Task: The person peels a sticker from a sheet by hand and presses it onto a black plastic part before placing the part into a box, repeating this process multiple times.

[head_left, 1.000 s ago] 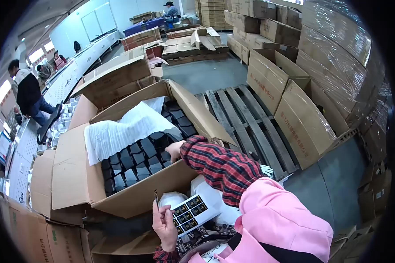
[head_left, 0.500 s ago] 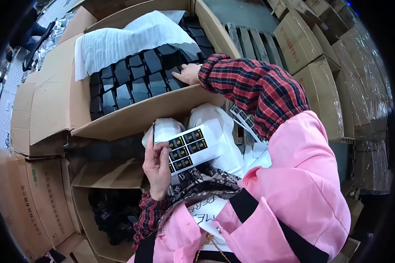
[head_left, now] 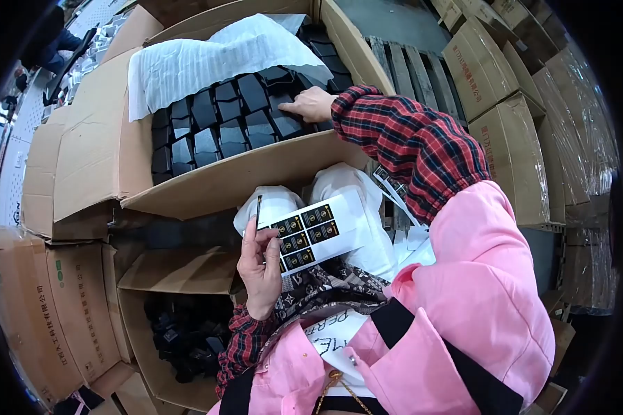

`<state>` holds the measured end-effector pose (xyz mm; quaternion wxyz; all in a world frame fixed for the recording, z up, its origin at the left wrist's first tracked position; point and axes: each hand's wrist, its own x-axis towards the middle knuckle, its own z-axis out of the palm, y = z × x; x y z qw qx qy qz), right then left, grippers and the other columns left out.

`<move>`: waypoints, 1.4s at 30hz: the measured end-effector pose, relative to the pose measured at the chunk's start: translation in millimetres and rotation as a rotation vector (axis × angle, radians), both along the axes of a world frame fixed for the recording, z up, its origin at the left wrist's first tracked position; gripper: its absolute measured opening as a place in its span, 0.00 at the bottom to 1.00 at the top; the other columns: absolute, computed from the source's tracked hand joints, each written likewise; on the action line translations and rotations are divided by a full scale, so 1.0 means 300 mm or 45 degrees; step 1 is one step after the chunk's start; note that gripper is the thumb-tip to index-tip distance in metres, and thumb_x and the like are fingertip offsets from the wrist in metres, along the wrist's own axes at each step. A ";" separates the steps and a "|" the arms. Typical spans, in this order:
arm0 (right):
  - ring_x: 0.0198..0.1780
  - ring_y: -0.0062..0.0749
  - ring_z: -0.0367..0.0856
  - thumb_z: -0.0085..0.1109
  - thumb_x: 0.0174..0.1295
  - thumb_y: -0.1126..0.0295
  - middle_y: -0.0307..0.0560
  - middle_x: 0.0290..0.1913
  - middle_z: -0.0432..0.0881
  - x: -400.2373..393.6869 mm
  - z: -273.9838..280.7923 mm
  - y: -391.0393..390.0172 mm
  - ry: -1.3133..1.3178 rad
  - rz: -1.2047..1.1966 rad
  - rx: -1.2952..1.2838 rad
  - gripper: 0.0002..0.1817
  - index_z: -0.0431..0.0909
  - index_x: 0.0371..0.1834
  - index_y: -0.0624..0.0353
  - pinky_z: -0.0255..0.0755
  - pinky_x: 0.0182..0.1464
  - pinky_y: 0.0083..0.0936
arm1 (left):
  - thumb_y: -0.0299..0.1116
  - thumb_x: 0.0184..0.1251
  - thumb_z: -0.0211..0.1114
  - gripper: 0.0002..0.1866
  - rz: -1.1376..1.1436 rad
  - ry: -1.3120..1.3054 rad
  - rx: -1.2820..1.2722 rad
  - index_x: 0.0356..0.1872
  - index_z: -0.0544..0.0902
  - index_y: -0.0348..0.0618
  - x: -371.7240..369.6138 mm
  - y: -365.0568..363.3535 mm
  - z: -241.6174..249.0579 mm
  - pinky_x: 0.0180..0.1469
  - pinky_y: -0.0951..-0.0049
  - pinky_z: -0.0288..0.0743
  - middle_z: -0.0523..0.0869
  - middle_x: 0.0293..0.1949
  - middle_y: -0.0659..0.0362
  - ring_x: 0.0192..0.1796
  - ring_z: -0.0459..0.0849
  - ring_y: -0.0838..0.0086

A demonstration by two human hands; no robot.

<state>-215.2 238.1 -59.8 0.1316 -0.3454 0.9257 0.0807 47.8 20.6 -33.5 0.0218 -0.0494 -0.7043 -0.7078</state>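
My left hand (head_left: pixel 259 273) is closed on a white sheet of stickers (head_left: pixel 349 232), which carries several black labels with yellow marks. A thin dark strip (head_left: pixel 258 207) sticks up beside its index finger. Over the open cardboard box (head_left: pixel 228 176), my right hand (head_left: pixel 313 105) reaches in with its index finger stretched out onto one of the black plastic parts (head_left: pixel 284 123). The hand's other fingers are partly hidden. These parts stand packed in rows, and a white foam sheet (head_left: pixel 208 66) covers those behind.
Below left, another open carton (head_left: pixel 176 266) holds dark items (head_left: pixel 187 339). White-wrapped bundles (head_left: pixel 346 187) lie between me and the large box. Stacked cartons (head_left: pixel 484 69) and a wooden pallet (head_left: pixel 415 76) are at the right. A person (head_left: pixel 48 48) is at the far left.
The view has shifted slightly, so the box and sheet appear further right. My right hand's index finger now points out more plainly on the black parts. My left hand keeps its hold on the sticker sheet.
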 end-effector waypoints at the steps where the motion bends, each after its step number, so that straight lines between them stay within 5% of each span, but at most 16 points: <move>1: 0.40 0.45 0.73 0.54 0.42 0.73 0.53 0.36 0.76 0.004 0.000 0.008 0.040 -0.001 -0.079 0.32 0.60 0.56 0.55 0.69 0.37 0.36 | 0.21 0.59 0.52 0.25 -0.002 -0.005 0.008 0.58 0.59 0.37 -0.006 0.005 -0.004 0.40 0.82 0.68 0.77 0.36 0.58 0.36 0.74 0.81; 4: 0.47 0.45 0.71 0.53 0.43 0.70 0.57 0.41 0.74 0.029 0.027 -0.015 -0.256 -0.275 -0.225 0.31 0.61 0.55 0.56 0.66 0.47 0.33 | 0.21 0.59 0.52 0.24 -0.010 -0.029 -0.003 0.58 0.60 0.37 -0.024 0.018 -0.011 0.40 0.82 0.68 0.77 0.36 0.58 0.35 0.73 0.81; 7: 0.53 0.45 0.66 0.59 0.43 0.58 0.59 0.52 0.69 0.022 0.033 -0.088 -1.079 -0.627 -0.405 0.34 0.63 0.53 0.67 0.63 0.53 0.30 | 0.21 0.59 0.52 0.23 -0.018 -0.047 -0.060 0.57 0.61 0.36 -0.042 0.024 -0.026 0.39 0.82 0.68 0.78 0.35 0.59 0.34 0.73 0.82; 10: 0.57 0.45 0.63 0.60 0.45 0.51 0.60 0.54 0.66 0.021 -0.009 -0.087 -0.759 -0.410 -0.411 0.38 0.62 0.54 0.70 0.57 0.57 0.28 | 0.21 0.60 0.50 0.24 -0.081 -0.065 -0.097 0.59 0.58 0.37 -0.069 0.012 -0.028 0.43 0.82 0.68 0.76 0.37 0.58 0.37 0.74 0.80; 12: 0.47 0.42 0.73 0.60 0.47 0.54 0.59 0.45 0.74 -0.040 0.034 -0.076 -0.464 -0.334 -0.542 0.35 0.65 0.51 0.71 0.64 0.50 0.27 | 0.23 0.61 0.50 0.23 0.004 -0.089 -0.015 0.59 0.58 0.37 -0.090 0.022 0.023 0.41 0.82 0.69 0.77 0.35 0.58 0.35 0.74 0.81; 14: 0.38 0.23 0.74 0.57 0.53 0.61 0.44 0.36 0.78 -0.021 0.127 -0.052 -0.671 -0.549 -1.616 0.22 0.70 0.43 0.70 0.68 0.44 0.21 | 0.27 0.63 0.49 0.23 0.075 -0.050 -0.029 0.58 0.58 0.37 -0.114 0.002 0.049 0.40 0.83 0.69 0.77 0.34 0.58 0.34 0.74 0.81; 18: 0.37 0.15 0.72 0.59 0.52 0.68 0.39 0.34 0.79 0.300 0.318 -0.102 -0.862 -0.208 -2.203 0.14 0.74 0.39 0.65 0.68 0.42 0.17 | 0.41 0.66 0.43 0.26 0.124 -0.051 0.376 0.62 0.51 0.42 -0.157 -0.019 0.081 0.43 0.73 0.70 0.74 0.44 0.54 0.43 0.74 0.74; 20: 0.38 0.25 0.74 0.64 0.44 0.68 0.38 0.30 0.77 0.456 0.288 -0.122 -0.117 0.178 -1.874 0.11 0.76 0.30 0.56 0.62 0.49 0.25 | 0.49 0.65 0.42 0.31 -0.056 -0.184 0.710 0.63 0.46 0.45 -0.169 0.010 0.157 0.46 0.70 0.70 0.70 0.49 0.52 0.48 0.72 0.70; 23: 0.47 0.33 0.70 0.64 0.40 0.68 0.40 0.39 0.74 0.651 0.198 -0.144 0.046 0.297 -1.638 0.13 0.75 0.31 0.56 0.54 0.54 0.34 | 0.49 0.63 0.44 0.32 -0.221 -0.280 0.736 0.63 0.47 0.46 -0.155 0.062 0.190 0.52 0.72 0.66 0.70 0.50 0.53 0.50 0.71 0.70; 25: 0.46 0.39 0.70 0.62 0.44 0.71 0.48 0.43 0.71 0.769 0.158 -0.150 -0.121 -0.108 -1.804 0.18 0.72 0.40 0.59 0.61 0.50 0.31 | 0.39 0.60 0.53 0.32 -0.203 -0.188 0.584 0.62 0.49 0.43 -0.125 0.079 0.138 0.51 0.75 0.65 0.70 0.47 0.54 0.48 0.71 0.74; 26: 0.47 0.33 0.70 0.60 0.47 0.71 0.49 0.48 0.68 0.811 0.187 -0.136 -0.521 -0.275 -1.964 0.24 0.66 0.49 0.60 0.64 0.48 0.28 | 0.35 0.59 0.56 0.33 -0.111 -0.183 0.507 0.62 0.50 0.42 -0.096 0.093 0.120 0.50 0.76 0.66 0.70 0.46 0.54 0.47 0.71 0.75; 27: 0.45 0.28 0.70 0.58 0.49 0.72 0.47 0.47 0.69 0.857 0.168 -0.140 -0.682 -0.410 -2.173 0.24 0.64 0.51 0.61 0.65 0.45 0.24 | 0.35 0.62 0.51 0.28 -0.012 -0.034 0.080 0.60 0.52 0.39 -0.068 0.106 0.110 0.52 0.76 0.63 0.71 0.47 0.55 0.49 0.70 0.74; 31: 0.31 0.14 0.72 0.49 0.55 0.77 0.38 0.36 0.72 0.944 0.121 -0.117 -0.983 -0.794 -2.290 0.16 0.66 0.49 0.63 0.69 0.34 0.11 | 0.37 0.64 0.49 0.25 -0.125 0.042 -0.184 0.58 0.56 0.36 -0.013 0.129 0.045 0.52 0.78 0.61 0.71 0.47 0.54 0.48 0.69 0.76; 35: 0.35 0.16 0.73 0.50 0.53 0.79 0.38 0.37 0.74 0.939 0.116 -0.083 -1.294 -1.024 -2.416 0.18 0.66 0.49 0.64 0.71 0.37 0.12 | 0.30 0.62 0.51 0.15 0.164 0.110 0.051 0.48 0.69 0.34 -0.005 0.110 0.085 0.41 0.81 0.70 0.77 0.40 0.54 0.38 0.75 0.77; 38: 0.37 0.16 0.73 0.53 0.50 0.82 0.38 0.38 0.75 0.938 0.082 -0.092 -1.272 -0.853 -2.469 0.21 0.65 0.51 0.65 0.71 0.39 0.13 | 0.25 0.57 0.56 0.08 -0.047 -0.192 0.436 0.37 0.76 0.33 0.015 0.070 0.092 0.24 0.84 0.72 0.80 0.27 0.55 0.24 0.79 0.77; 42: 0.40 0.17 0.73 0.55 0.47 0.84 0.39 0.39 0.75 0.936 0.096 -0.093 -1.264 -0.815 -2.456 0.24 0.65 0.51 0.65 0.69 0.42 0.14 | 0.24 0.56 0.58 0.07 -0.171 -0.382 0.344 0.35 0.77 0.32 0.034 0.109 0.115 0.20 0.85 0.70 0.80 0.24 0.56 0.21 0.79 0.78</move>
